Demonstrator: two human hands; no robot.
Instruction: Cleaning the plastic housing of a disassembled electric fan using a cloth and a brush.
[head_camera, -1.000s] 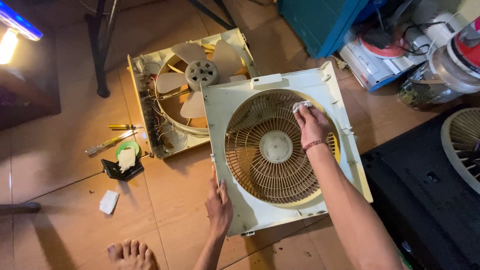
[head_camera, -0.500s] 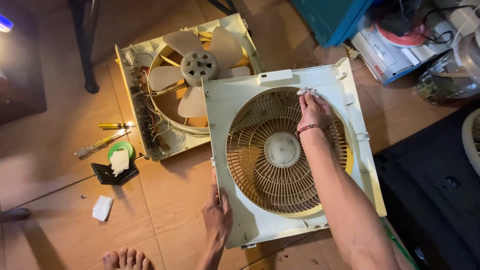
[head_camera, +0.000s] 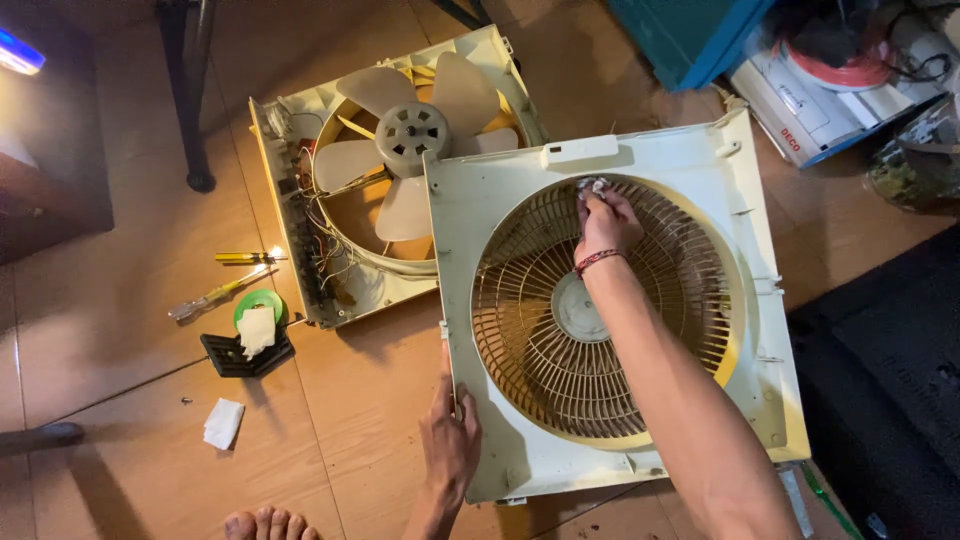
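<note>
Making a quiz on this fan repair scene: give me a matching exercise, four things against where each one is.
Things:
1. right hand
2. left hand
3. fan blades
4. screwdrivers

Places:
A. on the floor left of the open housing
B. on the top of the round grille
C. inside the open housing
D. on the left edge of the front cover

Pairs: 1-B, 2-D, 3-C, 4-A

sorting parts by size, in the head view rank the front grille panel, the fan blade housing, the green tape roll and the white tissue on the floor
1. front grille panel, though it is nearer the camera
2. fan blade housing
3. green tape roll and white tissue: too alike to rank
</note>
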